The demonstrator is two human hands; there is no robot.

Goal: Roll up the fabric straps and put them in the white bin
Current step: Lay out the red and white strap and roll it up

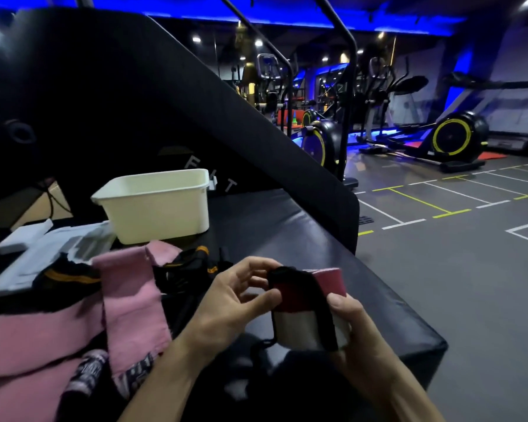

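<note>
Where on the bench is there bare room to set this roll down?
Bare black padding lies right of the white bin, up to the bench's right edge. Left is crowded: pink straps, black-and-yellow straps, white packaging.

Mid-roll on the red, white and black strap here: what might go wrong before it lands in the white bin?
1. The strap is pinched between the left hand and right hand, and it looks only partly wound; a slackened pinch could let it unroll.
2. Both hands work near the black pad's edge, so a dropped strap may fall to the floor.
3. The white bin sits beyond the loose pink straps; the carry could snag them.
</note>
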